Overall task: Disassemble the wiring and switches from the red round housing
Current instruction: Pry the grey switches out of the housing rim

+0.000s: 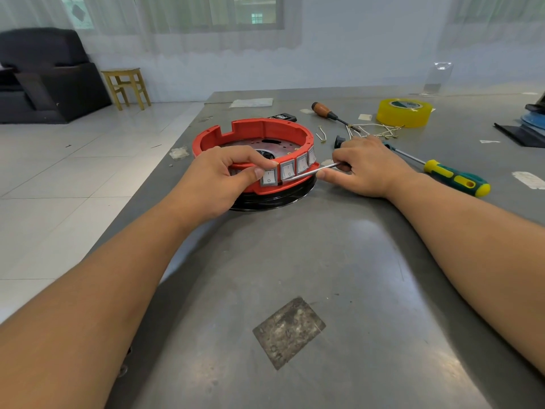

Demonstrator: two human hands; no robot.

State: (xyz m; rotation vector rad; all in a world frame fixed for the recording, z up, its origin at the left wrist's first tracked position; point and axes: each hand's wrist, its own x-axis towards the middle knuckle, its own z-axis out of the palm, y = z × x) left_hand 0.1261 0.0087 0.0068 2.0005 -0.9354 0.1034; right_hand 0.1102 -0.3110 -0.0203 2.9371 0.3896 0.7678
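The red round housing (253, 137) on the counter (324, 261) is clamped by the left grip (218, 178); a thin metal tool (312, 171) is pinched by the right grip (368, 166) against the switches (287, 169).

The round housing (253, 137) sits on the table (339, 261), toward its left edge, resting on a disc-shaped base (274, 199). 4 switches (287, 169) line its near-right wall. The left hand (218, 178) grips the near wall; the right hand (365, 166), just right of the housing, holds a thin metal tool (312, 172) against the switches. Behind that hand lie loose wires (374, 129), a wooden-handled screwdriver (330, 113) and a tape roll (404, 112). Another screwdriver (448, 175) lies to its right. A stool (126, 87) stands on the floor beyond the table's left.
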